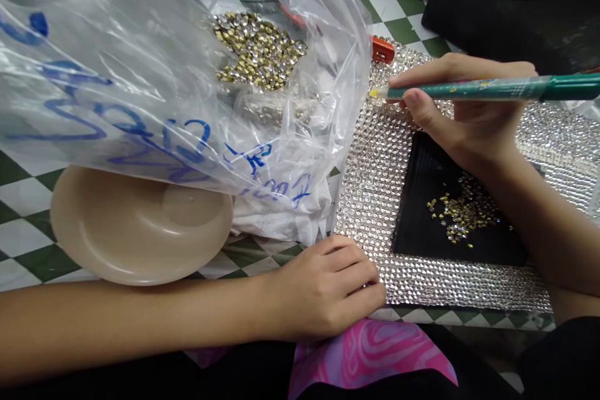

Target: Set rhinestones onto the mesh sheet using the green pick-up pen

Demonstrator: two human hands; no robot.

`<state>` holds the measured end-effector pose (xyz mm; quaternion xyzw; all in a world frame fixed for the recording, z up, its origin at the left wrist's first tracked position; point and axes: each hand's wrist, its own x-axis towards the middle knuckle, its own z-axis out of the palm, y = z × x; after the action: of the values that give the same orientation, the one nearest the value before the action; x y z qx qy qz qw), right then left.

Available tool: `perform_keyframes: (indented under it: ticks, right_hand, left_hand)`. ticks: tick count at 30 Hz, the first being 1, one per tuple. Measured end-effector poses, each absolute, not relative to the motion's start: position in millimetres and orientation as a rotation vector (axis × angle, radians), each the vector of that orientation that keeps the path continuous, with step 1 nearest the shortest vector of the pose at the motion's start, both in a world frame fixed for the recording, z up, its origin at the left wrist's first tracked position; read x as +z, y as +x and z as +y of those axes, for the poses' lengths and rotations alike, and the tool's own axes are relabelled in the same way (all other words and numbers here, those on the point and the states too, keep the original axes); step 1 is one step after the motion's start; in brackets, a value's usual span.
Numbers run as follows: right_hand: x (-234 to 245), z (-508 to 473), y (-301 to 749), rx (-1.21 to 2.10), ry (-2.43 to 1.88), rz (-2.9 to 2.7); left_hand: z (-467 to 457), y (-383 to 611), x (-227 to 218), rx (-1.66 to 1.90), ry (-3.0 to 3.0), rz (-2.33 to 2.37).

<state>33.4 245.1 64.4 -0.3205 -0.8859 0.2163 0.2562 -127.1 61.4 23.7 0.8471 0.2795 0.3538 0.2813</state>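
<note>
My right hand (482,106) is closed around a green pen (473,89) with a pale yellow tip. The tip points left and is over the upper left border of a rhinestone-covered frame (370,194); whether it touches a stone I cannot tell. Clear stones sit in close rows along the frame. Its black centre panel (422,200) carries a loose pile of gold-backed rhinestones (464,212), partly hidden by my right wrist. My left hand (337,287) lies at the frame's lower left corner, fingers curled together over the edge, fingertips hidden.
A large clear plastic bag (154,75) with blue handwriting and many rhinestones (257,50) lies left of the frame. A beige bowl (140,231) stands below it on the green-and-white checkered tablecloth (28,237). White tissue (281,219) and an orange-red object (383,50) touch the frame's surroundings.
</note>
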Motion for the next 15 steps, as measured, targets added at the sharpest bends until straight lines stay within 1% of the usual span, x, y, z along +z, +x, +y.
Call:
perform_keyframes:
  ticks: [10, 15]
  right_hand:
    - [63, 244, 30, 0.617, -0.899, -2.345]
    - [81, 245, 40, 0.559, -0.885, -2.306]
  left_hand:
    - [62, -127, 24, 0.957, 2.265, 0.741]
    - [62, -128, 23, 0.947, 2.265, 0.730]
